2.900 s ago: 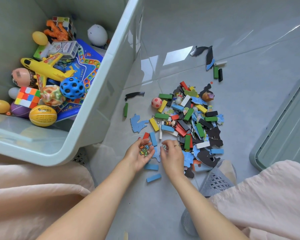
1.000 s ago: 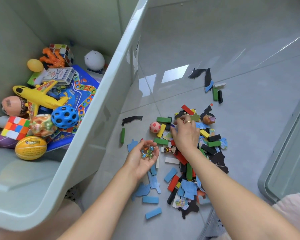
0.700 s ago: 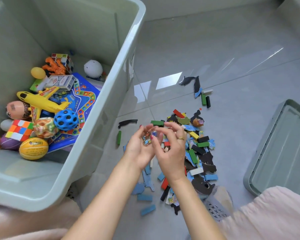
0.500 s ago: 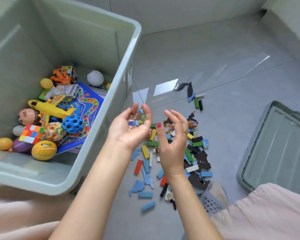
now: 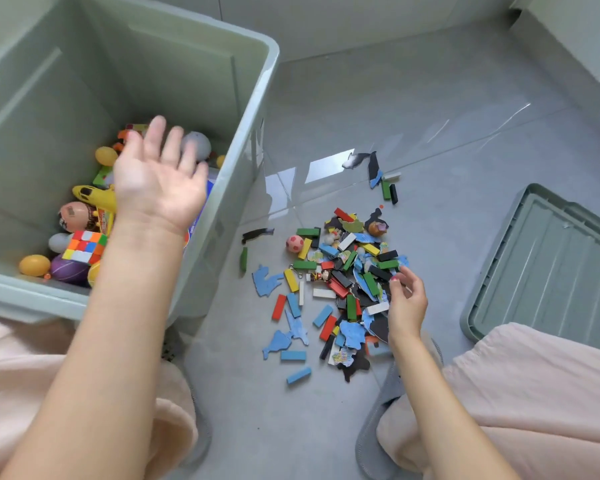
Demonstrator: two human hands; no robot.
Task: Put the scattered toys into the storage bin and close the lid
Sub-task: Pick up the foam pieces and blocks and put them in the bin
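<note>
Overhead, left hand [image 5: 160, 181] flat, fingers spread above storage bin [image 5: 253, 140].

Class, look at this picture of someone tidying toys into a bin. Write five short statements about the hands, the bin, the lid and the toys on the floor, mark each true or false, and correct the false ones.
1. The left hand is open above the pale green plastic storage bin. True.
2. The bin's grey-green lid is already on the bin. False: it lies on the floor to the right.
3. The pile of coloured wooden blocks and puzzle pieces is still on the floor. True.
4. The right hand is inside the bin. False: it is over the pile.
5. The small pink and white ball lies in the bin. False: it is on the floor.
</note>
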